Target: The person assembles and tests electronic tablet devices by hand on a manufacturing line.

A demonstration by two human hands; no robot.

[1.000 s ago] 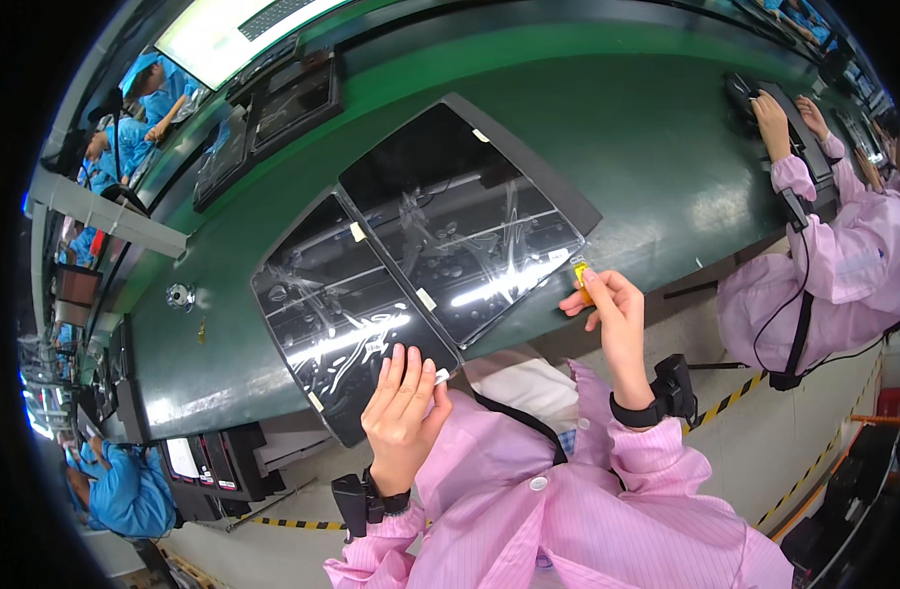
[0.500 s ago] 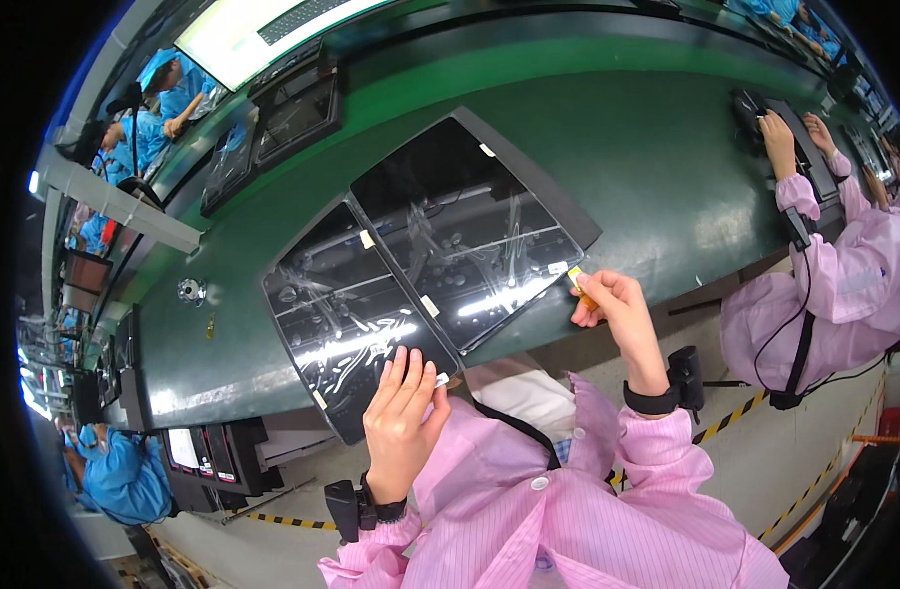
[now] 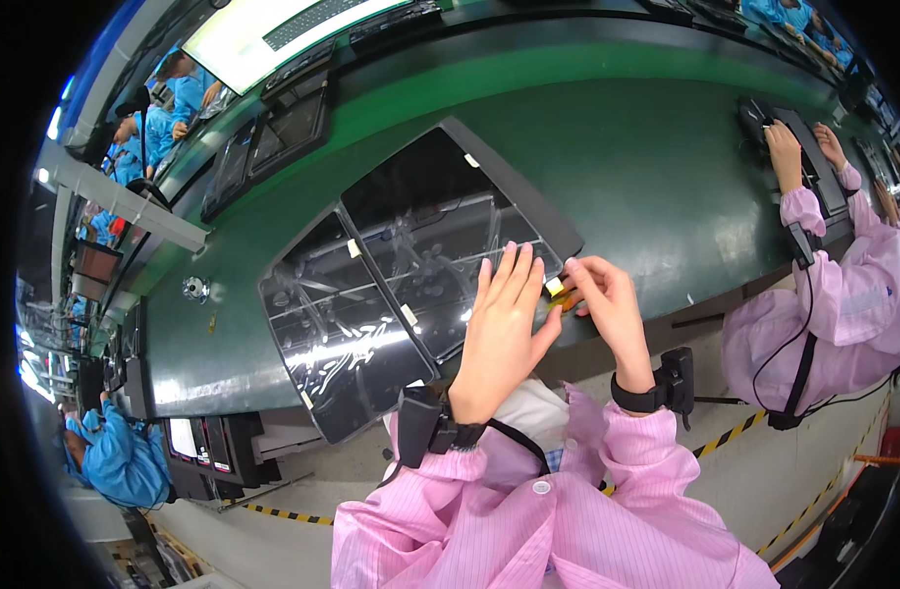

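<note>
Two dark glossy screen panels, a right panel and a left panel, lie side by side in a dark grey tray. Clear wrinkled film covers them, and small pale tabs such as one tab sit along their edges. My left hand rests on the right panel near its near-right corner, fingers stretched out and nothing held. Beside it, my right hand pinches a small yellow-orange strip at that corner, next to a yellow-white tab.
The green workbench curves across the view. A round metal fitting sits on its left side, and black trays stand along the back. At the right, a person in pink works on a dark device.
My left hand has moved right, from the left panel to the right panel's near corner. My right hand stays near that corner with the yellow-orange strip. The panels appear slightly further left.
</note>
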